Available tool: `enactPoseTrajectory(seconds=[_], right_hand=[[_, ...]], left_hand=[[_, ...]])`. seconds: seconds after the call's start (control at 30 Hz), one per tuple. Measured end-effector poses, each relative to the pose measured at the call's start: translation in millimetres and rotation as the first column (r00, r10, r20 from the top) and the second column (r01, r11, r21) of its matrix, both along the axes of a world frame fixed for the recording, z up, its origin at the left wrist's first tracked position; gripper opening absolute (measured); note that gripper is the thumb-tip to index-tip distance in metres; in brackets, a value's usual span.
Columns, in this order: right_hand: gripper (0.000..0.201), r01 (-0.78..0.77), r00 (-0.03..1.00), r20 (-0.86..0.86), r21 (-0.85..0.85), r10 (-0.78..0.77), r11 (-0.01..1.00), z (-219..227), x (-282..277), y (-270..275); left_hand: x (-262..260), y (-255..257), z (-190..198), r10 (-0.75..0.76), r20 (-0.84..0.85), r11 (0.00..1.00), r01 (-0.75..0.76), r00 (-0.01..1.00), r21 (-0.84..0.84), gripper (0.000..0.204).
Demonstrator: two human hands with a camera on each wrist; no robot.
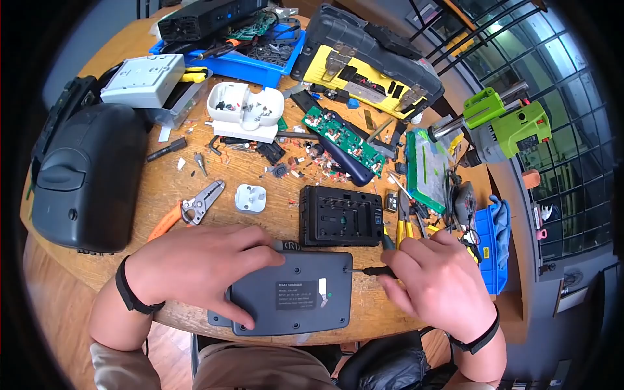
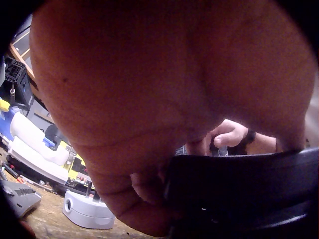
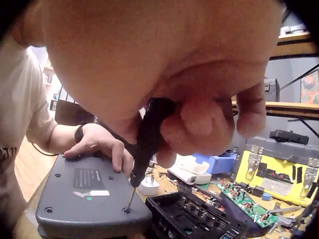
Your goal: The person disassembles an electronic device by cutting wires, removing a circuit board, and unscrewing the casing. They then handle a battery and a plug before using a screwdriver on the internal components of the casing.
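Observation:
A dark grey battery charger (image 1: 260, 296) lies label side up at the table's near edge, with screw holes around its back. My left hand (image 1: 205, 270) grips its left part, thumb on the back near the front edge and fingers curled over the far edge. My right hand (image 1: 439, 279) holds a black screwdriver (image 1: 376, 271). In the right wrist view the screwdriver (image 3: 144, 149) slants down, its thin tip in the corner screw hole (image 3: 126, 210). Just beyond the charger sits an opened black housing (image 1: 341, 218) with slots.
Orange-handled pliers (image 1: 195, 207) and a white plug adapter (image 1: 250, 198) lie beyond the left hand. Farther back are a green circuit board (image 1: 344, 140), a white tray (image 1: 246, 107) and a yellow-black toolbox (image 1: 364, 71). Yellow-handled pliers (image 1: 404, 227) lie near the right hand.

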State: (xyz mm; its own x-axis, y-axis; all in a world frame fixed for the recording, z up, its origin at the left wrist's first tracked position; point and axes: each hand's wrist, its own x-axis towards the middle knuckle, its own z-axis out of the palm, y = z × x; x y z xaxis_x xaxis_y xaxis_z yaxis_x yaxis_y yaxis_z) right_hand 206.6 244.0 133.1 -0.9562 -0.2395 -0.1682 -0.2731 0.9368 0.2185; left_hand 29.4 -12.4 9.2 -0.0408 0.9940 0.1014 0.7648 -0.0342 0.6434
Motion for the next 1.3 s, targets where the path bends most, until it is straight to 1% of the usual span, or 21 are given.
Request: enactPoseTrajectory(seconds=[0.07,0.1,0.17,0.3,0.37,0.4,0.47,0.5,0.57,0.6,0.67,0.8,0.87,1.0,1.07,1.1,1.17,1.2,1.27,1.3], right_hand=[[0.020,0.008,0.999,-0.033,-0.154,-0.013,0.988,0,1,-4],[0.020,0.007,0.999,-0.032,-0.153,-0.012,0.988,-1,3,-3],[0.018,-0.014,0.999,0.030,-0.185,0.020,0.983,-2,7,1],[0.017,-0.002,0.998,0.069,-0.131,0.011,0.991,8,8,1],[0.019,-0.004,0.997,0.076,-0.043,0.007,0.999,10,6,0],[0.019,0.000,0.997,0.074,-0.043,0.003,0.999,11,6,-1],[0.026,0.040,0.996,0.084,0.053,-0.044,0.998,11,5,-2],[0.026,0.041,0.996,0.082,0.053,-0.045,0.998,10,6,-1],[0.025,0.006,0.998,0.068,-0.021,-0.005,1.000,7,7,1],[0.025,0.007,0.998,0.068,-0.021,-0.005,1.000,4,8,1],[0.022,-0.017,1.000,0.004,-0.127,0.018,0.992,0,9,0],[0.020,-0.035,0.999,0.006,-0.144,0.037,0.989,-3,13,3],[0.020,-0.038,0.997,0.058,-0.079,0.042,0.996,1,12,3],[0.022,-0.019,0.997,0.068,-0.054,0.023,0.998,4,10,1],[0.024,0.006,0.997,0.082,0.010,-0.006,1.000,5,8,-1],[0.024,0.006,0.997,0.080,0.010,-0.007,1.000,4,8,-2],[0.022,-0.005,1.000,0.029,-0.044,0.006,0.999,2,7,-1],[0.022,-0.006,1.000,0.026,-0.043,0.007,0.999,0,8,-1],[0.021,-0.011,1.000,0.012,-0.162,0.013,0.987,-3,11,-2],[0.021,-0.011,1.000,0.013,-0.162,0.013,0.987,-3,11,-1]], left_hand=[[0,0,0,-0.002,0.007,1.000,0.002,1.000,-0.003,0.082],[0,0,0,-0.002,0.009,1.000,0.002,1.000,-0.003,0.082],[0,0,0,0.000,0.012,1.000,0.000,1.000,-0.014,0.082],[0,0,-2,0.000,0.010,1.000,0.000,1.000,-0.005,0.082],[0,0,-2,-0.003,0.001,1.000,0.003,1.000,0.005,0.083],[0,1,-2,-0.007,-0.001,1.000,0.007,1.000,0.005,0.083],[0,1,-1,-0.002,-0.006,1.000,0.002,1.000,0.005,0.084],[0,1,-1,-0.003,-0.008,1.000,0.003,1.000,0.004,0.084],[1,0,-1,0.001,-0.008,1.000,-0.001,1.000,0.012,0.084],[1,0,-1,0.001,-0.008,1.000,-0.001,1.000,0.012,0.084],[1,0,-1,0.004,-0.003,1.000,-0.004,1.000,0.008,0.084],[1,0,-2,0.010,0.010,1.000,-0.010,1.000,-0.012,0.084],[1,0,-2,0.010,0.004,1.000,-0.010,1.000,-0.008,0.085],[1,1,0,0.004,-0.007,1.000,-0.004,1.000,0.008,0.085],[2,0,4,0.015,0.024,1.000,-0.014,1.000,-0.023,0.075],[2,0,3,0.015,0.023,1.000,-0.014,1.000,-0.023,0.075],[1,1,1,0.011,-0.004,1.000,-0.011,1.000,-0.001,0.084],[1,1,0,0.012,-0.006,1.000,-0.012,1.000,-0.001,0.084],[0,1,-2,0.003,-0.004,1.000,-0.003,1.000,0.016,0.085],[0,1,-1,0.003,-0.003,1.000,-0.003,1.000,0.016,0.085]])
